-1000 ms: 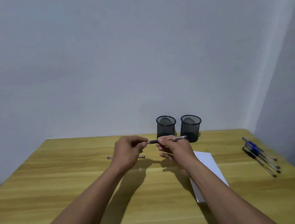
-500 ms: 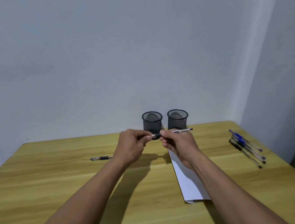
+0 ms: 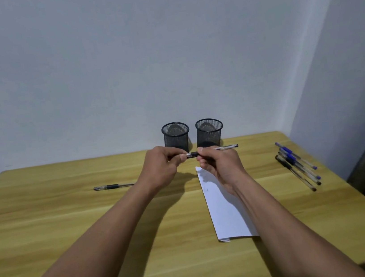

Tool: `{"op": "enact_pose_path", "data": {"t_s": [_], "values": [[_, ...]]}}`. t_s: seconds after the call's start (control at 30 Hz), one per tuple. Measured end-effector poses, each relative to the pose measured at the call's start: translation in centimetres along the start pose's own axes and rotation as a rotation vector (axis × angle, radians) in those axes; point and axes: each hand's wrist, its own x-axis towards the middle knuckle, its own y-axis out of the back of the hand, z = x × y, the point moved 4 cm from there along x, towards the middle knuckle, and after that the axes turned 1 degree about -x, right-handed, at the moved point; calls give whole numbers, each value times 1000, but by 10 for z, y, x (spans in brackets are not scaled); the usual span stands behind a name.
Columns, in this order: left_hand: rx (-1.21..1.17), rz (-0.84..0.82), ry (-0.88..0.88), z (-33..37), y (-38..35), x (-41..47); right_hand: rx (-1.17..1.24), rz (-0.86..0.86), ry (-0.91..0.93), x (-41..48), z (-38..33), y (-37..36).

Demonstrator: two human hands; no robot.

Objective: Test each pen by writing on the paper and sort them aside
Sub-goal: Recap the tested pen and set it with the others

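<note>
There are two black mesh cups, the left cup [image 3: 176, 137] and the right cup [image 3: 209, 133]. There is one sheet of paper [image 3: 225, 214] and one surface [image 3: 71, 224]. Two hands, the left hand [image 3: 161, 168] and the right hand [image 3: 223, 167], share one held pen [image 3: 193, 154]. One lone pen [image 3: 111, 186] lies apart. A bunch of pens [image 3: 296, 164] holds at least four, blue and black, overlapping too much for an exact count.

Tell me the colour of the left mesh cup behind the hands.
The left mesh cup is black; the head view shows it best.
</note>
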Motion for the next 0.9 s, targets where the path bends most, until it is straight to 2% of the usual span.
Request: {"op": "enact_pose_path", "data": {"t_s": [0.13, 0.23, 0.3, 0.43, 0.57, 0.73, 0.9], "values": [[7, -17, 6, -2, -4, -1, 17, 20, 0, 1, 5, -1], [-43, 45, 102, -24, 17, 0, 107, 144, 12, 6, 1, 26], [57, 38, 107, -36, 29, 0, 42, 175, 37, 9, -1, 45], [147, 26, 88, -42, 9, 4, -133, 61, 3, 7, 20, 37], [208, 49, 130, -54, -13, 15, -131, 53, -14, 4, 43, 29], [409, 60, 156, -64, -29, 24, -193, 0, 24, 1, 47, 25], [430, 57, 134, -68, -44, 30, -224, -31, 30, 2, 50, 22]]}}
